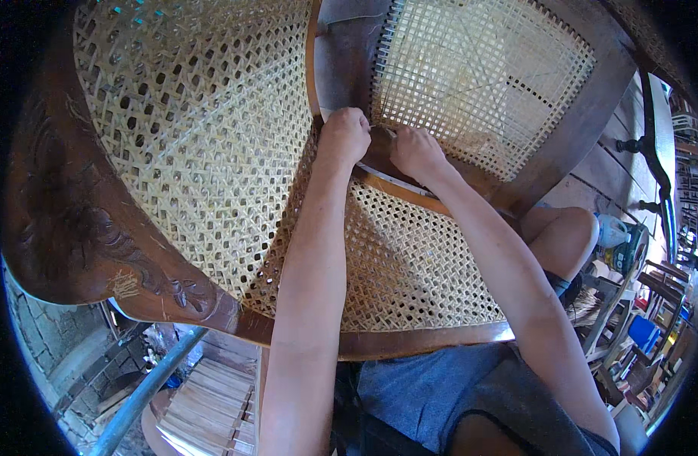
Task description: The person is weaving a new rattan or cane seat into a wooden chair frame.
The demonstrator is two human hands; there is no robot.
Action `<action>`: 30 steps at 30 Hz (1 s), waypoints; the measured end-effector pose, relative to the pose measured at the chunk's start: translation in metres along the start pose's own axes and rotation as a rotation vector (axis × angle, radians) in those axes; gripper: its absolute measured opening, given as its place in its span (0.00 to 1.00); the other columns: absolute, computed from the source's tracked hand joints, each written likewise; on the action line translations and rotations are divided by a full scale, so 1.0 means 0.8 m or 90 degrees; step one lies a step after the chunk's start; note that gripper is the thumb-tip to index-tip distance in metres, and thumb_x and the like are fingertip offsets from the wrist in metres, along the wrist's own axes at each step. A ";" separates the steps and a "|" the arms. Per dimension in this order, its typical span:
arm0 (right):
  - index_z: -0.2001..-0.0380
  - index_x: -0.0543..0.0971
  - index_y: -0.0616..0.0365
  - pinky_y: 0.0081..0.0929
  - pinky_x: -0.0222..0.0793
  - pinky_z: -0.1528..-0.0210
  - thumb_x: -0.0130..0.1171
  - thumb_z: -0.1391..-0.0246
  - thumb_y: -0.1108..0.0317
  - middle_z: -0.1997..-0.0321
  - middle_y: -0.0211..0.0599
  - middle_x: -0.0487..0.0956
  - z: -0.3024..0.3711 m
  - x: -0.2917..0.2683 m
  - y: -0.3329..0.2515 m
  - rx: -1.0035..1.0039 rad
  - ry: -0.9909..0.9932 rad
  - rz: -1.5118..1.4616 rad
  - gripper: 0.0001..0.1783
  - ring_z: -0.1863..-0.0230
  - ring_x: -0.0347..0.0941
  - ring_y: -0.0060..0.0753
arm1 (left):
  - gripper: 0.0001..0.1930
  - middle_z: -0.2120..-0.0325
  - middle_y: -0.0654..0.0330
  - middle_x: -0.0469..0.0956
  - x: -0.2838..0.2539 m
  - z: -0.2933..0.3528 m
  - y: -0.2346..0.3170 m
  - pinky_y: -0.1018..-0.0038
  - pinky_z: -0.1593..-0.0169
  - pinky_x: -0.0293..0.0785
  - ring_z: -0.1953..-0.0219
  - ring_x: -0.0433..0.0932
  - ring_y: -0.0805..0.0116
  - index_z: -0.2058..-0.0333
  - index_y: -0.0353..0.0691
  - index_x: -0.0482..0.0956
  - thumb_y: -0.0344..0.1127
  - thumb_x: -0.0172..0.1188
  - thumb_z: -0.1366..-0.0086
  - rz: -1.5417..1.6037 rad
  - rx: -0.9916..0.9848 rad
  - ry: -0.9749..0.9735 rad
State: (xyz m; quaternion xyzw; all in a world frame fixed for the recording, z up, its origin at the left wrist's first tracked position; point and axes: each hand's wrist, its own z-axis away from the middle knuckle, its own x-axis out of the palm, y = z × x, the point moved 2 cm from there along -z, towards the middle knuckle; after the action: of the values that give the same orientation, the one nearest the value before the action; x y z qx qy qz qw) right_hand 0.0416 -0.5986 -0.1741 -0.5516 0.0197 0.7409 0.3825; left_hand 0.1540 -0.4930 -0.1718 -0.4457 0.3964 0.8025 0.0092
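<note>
A large carved wooden frame (pixel 183 298) spreads before me, with a woven cane panel (pixel 205 144) in it. Beyond its inner rail is a smaller, more open cane panel (pixel 470 68) set in dark wood. At the near left corner of that smaller panel, my left hand (pixel 347 135) is closed in a pinch. Just to its right, my right hand (pixel 416 154) is closed too, fingertips pressed together. A thin pale cane strand (pixel 382 128) runs between the two hands. My fingers hide its ends.
At lower left, a metal pole (pixel 148 391) slants past a slatted wooden piece (pixel 212 399). Someone's bent knee (pixel 569 232) shows at right. Behind it stand a plastic jug (pixel 612 230), a blue object (pixel 644 333) and stacked wooden chair parts (pixel 660 285).
</note>
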 end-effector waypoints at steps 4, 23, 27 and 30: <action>0.71 0.79 0.67 0.45 0.76 0.55 0.53 0.51 0.68 0.62 0.57 0.80 0.002 -0.011 -0.009 -0.055 -0.018 0.039 0.11 0.57 0.77 0.58 | 0.05 0.68 0.47 0.80 0.008 -0.001 -0.009 0.60 0.56 0.75 0.61 0.79 0.49 0.71 0.37 0.81 0.27 0.57 0.46 -0.026 0.015 0.014; 0.69 0.79 0.65 0.42 0.77 0.56 0.53 0.51 0.69 0.66 0.55 0.81 -0.015 -0.010 0.008 -0.142 -0.034 0.078 0.11 0.60 0.79 0.52 | 0.06 0.65 0.48 0.79 0.016 -0.006 -0.008 0.58 0.54 0.74 0.58 0.78 0.48 0.68 0.37 0.78 0.28 0.58 0.46 -0.082 0.071 0.038; 0.69 0.80 0.65 0.43 0.76 0.55 0.52 0.51 0.69 0.64 0.55 0.81 -0.010 -0.029 -0.006 -0.080 -0.079 0.093 0.11 0.59 0.79 0.54 | 0.06 0.66 0.46 0.79 0.018 -0.005 -0.010 0.57 0.55 0.74 0.59 0.78 0.47 0.69 0.36 0.78 0.29 0.53 0.43 -0.090 0.107 0.071; 0.67 0.80 0.65 0.43 0.76 0.54 0.52 0.51 0.70 0.62 0.55 0.80 -0.008 -0.026 -0.012 -0.069 -0.067 0.092 0.12 0.57 0.78 0.55 | 0.08 0.66 0.45 0.78 0.024 -0.014 -0.022 0.56 0.56 0.74 0.60 0.77 0.46 0.69 0.35 0.77 0.30 0.50 0.40 -0.036 0.128 0.061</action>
State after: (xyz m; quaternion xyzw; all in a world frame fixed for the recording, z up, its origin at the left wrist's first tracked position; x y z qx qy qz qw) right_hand 0.0542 -0.6063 -0.1553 -0.5289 -0.0007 0.7944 0.2987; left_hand 0.1568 -0.4949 -0.2003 -0.4911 0.4622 0.7361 0.0576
